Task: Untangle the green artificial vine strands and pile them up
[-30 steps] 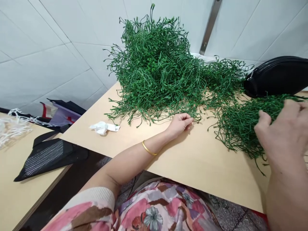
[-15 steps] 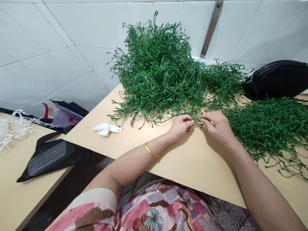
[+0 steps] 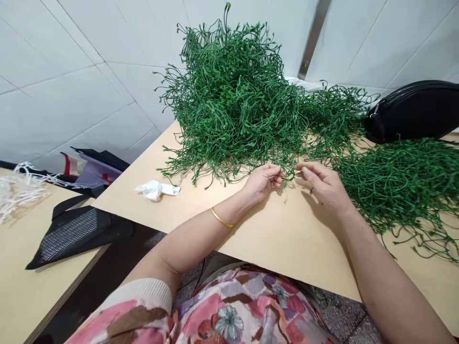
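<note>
A tall tangled heap of thin green artificial plant stems with small forked tips covers the back of the table. In front of it, my left hand is closed in a pinch on a green stem at the heap's near edge. My right hand is a short gap to the right, its thumb and forefinger curled close together. A bit of green stem shows below its palm, and its other fingers are largely hidden. A flatter pile of similar stems lies right of my right hand.
A black zipped bag stands behind the right pile, by the tiled wall. Crumpled white tissue lies on the table's left. On a second table are white strands and a black mesh bag.
My fingertips have drawn slightly apart, and a green bit now shows under my right palm. My left hand keeps its pinch. The whole view has shifted slightly.
</note>
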Tool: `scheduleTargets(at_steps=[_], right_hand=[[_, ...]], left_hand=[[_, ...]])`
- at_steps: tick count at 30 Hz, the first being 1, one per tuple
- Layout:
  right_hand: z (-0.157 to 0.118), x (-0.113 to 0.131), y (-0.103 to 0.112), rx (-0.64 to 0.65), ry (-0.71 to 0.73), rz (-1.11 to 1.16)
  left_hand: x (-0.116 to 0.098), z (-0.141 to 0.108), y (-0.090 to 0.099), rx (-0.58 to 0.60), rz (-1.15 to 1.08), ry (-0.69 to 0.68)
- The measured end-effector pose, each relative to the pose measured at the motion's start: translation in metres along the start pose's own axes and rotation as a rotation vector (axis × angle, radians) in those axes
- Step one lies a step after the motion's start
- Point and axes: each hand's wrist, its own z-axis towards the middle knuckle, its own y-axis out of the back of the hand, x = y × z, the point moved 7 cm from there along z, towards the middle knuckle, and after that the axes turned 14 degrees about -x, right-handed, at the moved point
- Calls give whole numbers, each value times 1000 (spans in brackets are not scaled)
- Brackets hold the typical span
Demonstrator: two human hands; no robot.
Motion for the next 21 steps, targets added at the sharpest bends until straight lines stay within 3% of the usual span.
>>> scheduleTargets(at_steps=[3, 6, 10, 13, 21], right_hand=[[-5, -4, -14, 104, -39, 111], [-6, -10, -15, 58, -21, -65], [-3, 8, -1, -115, 215, -268], [-8, 26, -1, -114, 367, -247], [-14, 25, -11, -120, 439, -529]], left_hand=[[0, -1, -2, 40, 3, -21], [2, -3, -3, 44, 53, -26], [2, -7, -4, 3, 168, -70], [2, -10, -6, -20, 222, -102], [-1, -14, -9, -12, 336, -188]])
